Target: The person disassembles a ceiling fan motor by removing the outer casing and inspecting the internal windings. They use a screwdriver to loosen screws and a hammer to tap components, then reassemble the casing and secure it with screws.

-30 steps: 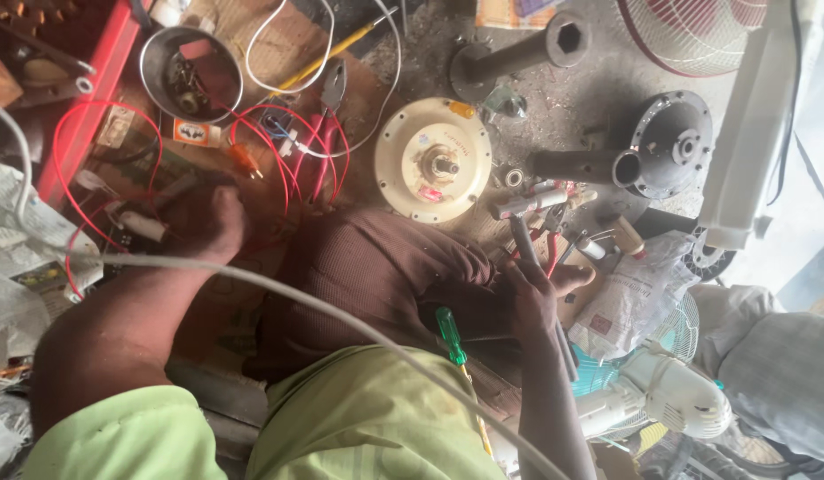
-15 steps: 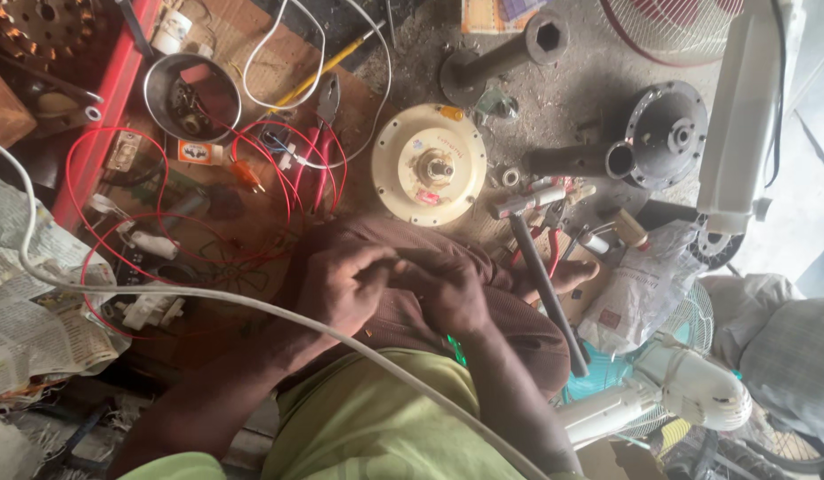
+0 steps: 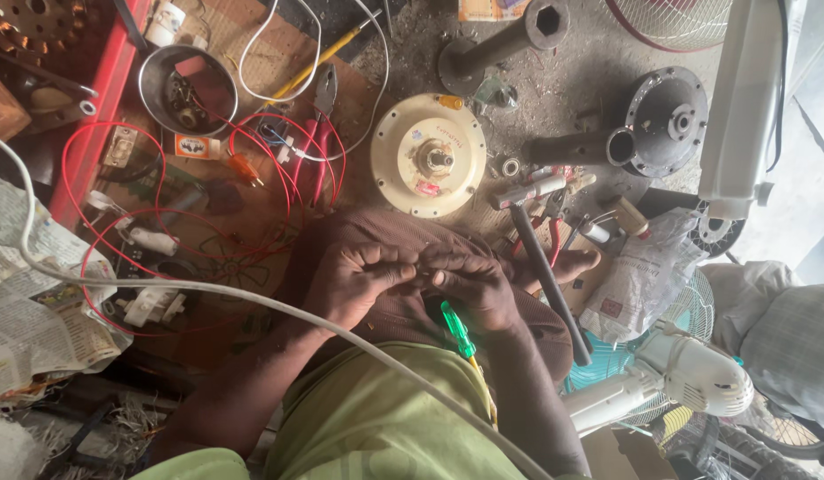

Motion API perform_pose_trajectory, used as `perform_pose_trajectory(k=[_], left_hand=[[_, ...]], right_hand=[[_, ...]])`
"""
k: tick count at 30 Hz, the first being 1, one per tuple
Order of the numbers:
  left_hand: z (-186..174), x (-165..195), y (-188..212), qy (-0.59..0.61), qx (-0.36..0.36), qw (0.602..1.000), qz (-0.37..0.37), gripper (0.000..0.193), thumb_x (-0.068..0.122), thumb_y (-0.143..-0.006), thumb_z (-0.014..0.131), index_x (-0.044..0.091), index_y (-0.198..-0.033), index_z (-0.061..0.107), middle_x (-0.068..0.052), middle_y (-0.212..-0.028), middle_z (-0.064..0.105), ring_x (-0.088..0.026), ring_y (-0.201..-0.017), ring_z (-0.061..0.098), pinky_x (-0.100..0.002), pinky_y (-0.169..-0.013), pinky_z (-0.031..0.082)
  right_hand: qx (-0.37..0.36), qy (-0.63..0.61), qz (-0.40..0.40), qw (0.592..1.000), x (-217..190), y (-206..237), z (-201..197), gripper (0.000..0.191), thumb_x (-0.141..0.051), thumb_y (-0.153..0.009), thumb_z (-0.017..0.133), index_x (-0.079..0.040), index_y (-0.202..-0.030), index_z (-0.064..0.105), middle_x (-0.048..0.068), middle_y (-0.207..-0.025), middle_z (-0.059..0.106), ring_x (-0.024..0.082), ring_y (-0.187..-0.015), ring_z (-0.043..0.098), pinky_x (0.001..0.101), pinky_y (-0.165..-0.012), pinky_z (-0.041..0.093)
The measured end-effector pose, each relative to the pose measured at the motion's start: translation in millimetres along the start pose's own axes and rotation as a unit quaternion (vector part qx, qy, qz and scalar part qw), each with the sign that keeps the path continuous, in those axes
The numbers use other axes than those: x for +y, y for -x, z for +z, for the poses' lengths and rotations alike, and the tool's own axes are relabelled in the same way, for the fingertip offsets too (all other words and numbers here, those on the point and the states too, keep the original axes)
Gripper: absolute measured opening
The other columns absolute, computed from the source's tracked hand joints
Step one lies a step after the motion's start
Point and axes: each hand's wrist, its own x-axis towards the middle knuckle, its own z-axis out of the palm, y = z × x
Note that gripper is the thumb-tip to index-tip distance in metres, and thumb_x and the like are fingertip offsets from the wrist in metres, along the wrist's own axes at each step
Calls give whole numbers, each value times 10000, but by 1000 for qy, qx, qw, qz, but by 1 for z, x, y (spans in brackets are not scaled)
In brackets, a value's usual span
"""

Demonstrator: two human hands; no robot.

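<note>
Green and translucent, the handle of a small screwdriver (image 3: 457, 329) lies nearest the viewer, tucked under the right hand (image 3: 478, 286) against the brown cloth over the knee; its long axis runs on a slant, handle end up toward the hand, shaft down and to the right over the light green shirt. The right hand is curled, fingertips pressed together toward the left hand (image 3: 354, 277), which is also curled; the two meet fingertip to fingertip, pinching something too small to make out. A white cable (image 3: 252, 302) crosses the left forearm. Just right of the right hand a hammer (image 3: 543, 258) lies with its dark handle pointing down-right. Farther off on the floor sits a cream round motor housing (image 3: 428, 156), with red wires (image 3: 119, 204) and pliers (image 3: 321, 133) to its left.
</note>
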Motion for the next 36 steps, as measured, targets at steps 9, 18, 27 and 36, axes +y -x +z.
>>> perform_pose_trajectory(k=[9,18,27,36], left_hand=[[5,13,1,-26,-117,991,-66,245,-42,-795,827,-61,-1010,710,-158,-854,742,-197,-737,730,-311,-712,604],[8,39,-61,-416,24,898,141,409,130,-749,910,39,-1081,689,-114,-1026,772,-238,-954,745,-392,-848,590],[17,51,-193,-649,81,728,205,1401,406,-486,1049,12,-1530,201,-363,-1600,77,-535,-1501,68,-589,-1191,165],[3,2,-180,-582,226,771,128,1244,441,-715,924,-89,-1550,170,-305,-1542,304,-436,-1435,321,-499,-1175,287]], right_hand=[[-99,63,29,993,-30,-1,18,144,40,-852,779,38,-995,759,128,-1009,703,229,-947,694,361,-863,546],[128,69,-2,989,-33,-5,3,118,3,-931,685,66,-1017,737,133,-957,722,234,-895,706,337,-815,601],[172,-68,-75,980,-20,4,-56,454,39,-943,677,-62,-1382,626,99,-1094,690,195,-916,680,318,-829,596],[330,180,-11,926,-5,-13,-92,292,-53,-937,684,39,-1213,705,85,-980,727,162,-871,693,281,-772,564]])
